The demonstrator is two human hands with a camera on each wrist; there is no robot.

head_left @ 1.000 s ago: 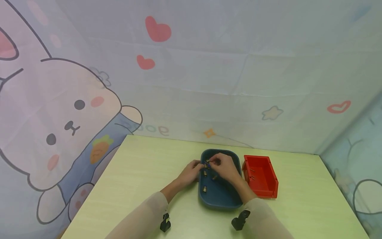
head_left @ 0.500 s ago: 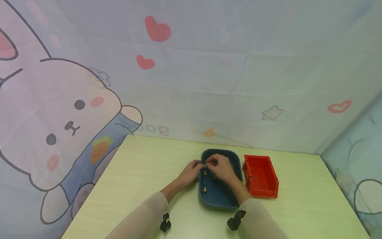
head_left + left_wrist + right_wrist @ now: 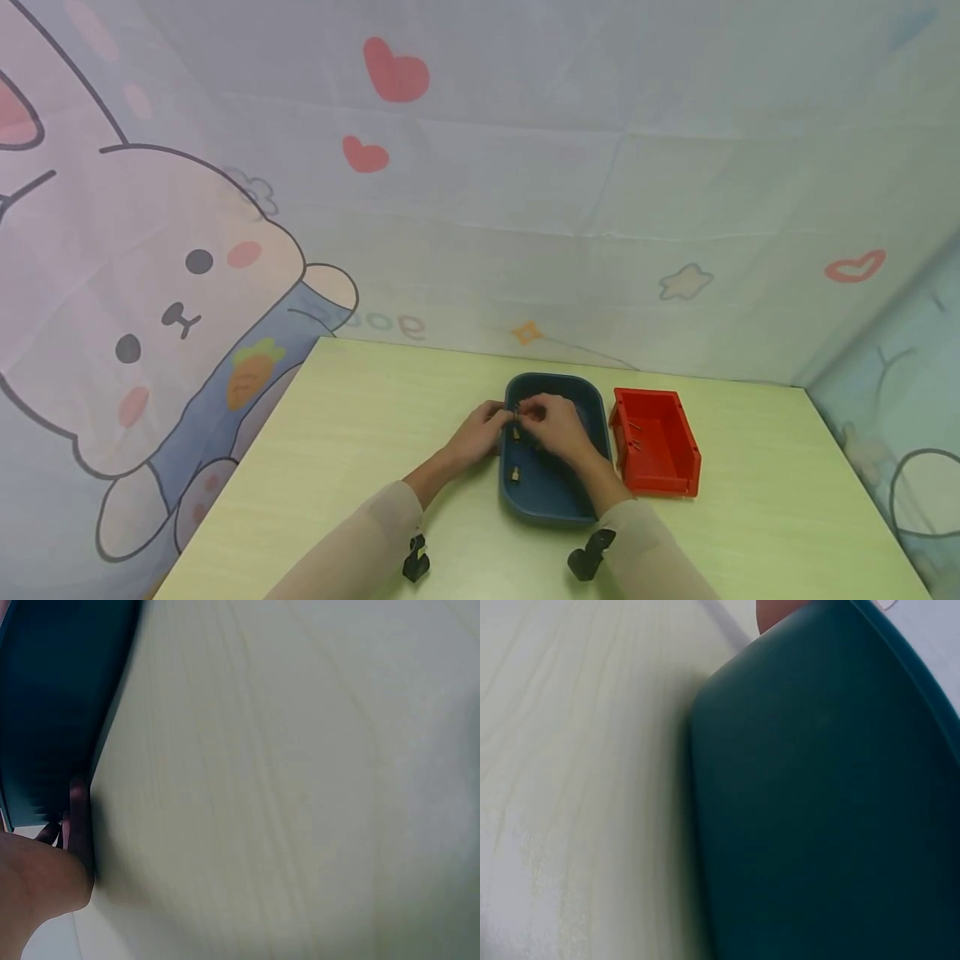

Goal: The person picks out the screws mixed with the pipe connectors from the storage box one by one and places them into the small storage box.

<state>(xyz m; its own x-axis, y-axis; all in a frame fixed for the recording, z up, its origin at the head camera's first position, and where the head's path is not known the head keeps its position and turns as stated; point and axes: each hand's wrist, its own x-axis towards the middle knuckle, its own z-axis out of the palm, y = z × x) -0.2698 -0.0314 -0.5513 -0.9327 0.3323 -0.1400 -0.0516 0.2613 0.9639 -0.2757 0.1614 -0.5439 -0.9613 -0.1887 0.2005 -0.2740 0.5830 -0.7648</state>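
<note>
My right grip (image 3: 553, 425): pinched nearly closed on small brassy part (image 3: 517, 416), mostly hidden. Left grip (image 3: 477, 432), just beside: holds blue tray (image 3: 553, 497) edge.

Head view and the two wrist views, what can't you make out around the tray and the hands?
Head view: what the right hand may be pinching, hidden by the hand itself.
Head view: the exact kind of the brass-coloured pieces, too small.
Head view: what the thin pins in the red bin are, too small.
Left wrist view: part of the left hand, cut off by the left edge.
Right wrist view: inside the dark blue tray, hidden by its wall.
</note>
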